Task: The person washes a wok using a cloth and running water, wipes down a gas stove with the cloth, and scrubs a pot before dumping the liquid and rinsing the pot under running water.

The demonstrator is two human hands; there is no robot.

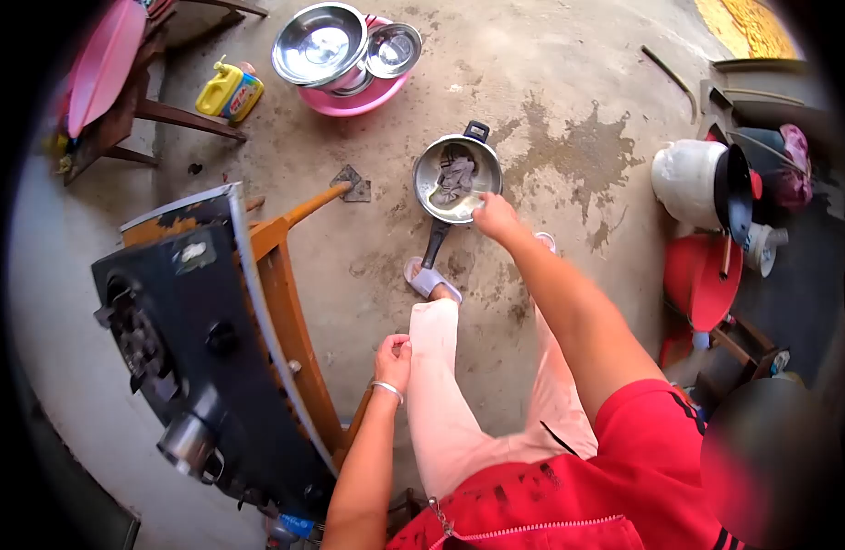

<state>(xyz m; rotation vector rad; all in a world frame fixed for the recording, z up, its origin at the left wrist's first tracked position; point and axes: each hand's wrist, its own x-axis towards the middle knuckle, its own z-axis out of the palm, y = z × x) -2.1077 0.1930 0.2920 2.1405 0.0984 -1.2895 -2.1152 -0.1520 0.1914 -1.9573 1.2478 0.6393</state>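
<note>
Work looks under way, not finished: the pan (425, 172) sits on the floor (551, 73), far and central, a grey cloth (454, 174) and pale liquid (459, 211) not yet out. The right hand (497, 217) is at its near right rim, the left hand (394, 359) beside the left trouser leg (433, 344); whether either grips or closes, I cannot tell.

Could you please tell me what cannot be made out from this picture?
In the head view:
Pan: floor partly hidden by the grey cloth.
Right hand: its own back hides whether its grip closes on anything.
Right slipper: mostly hidden by the right forearm.
Yellow thing, top right: cut off by the dark border.
Dark shape, lower right: too blurred to name.
Yellow jug: label too small to read.
</note>
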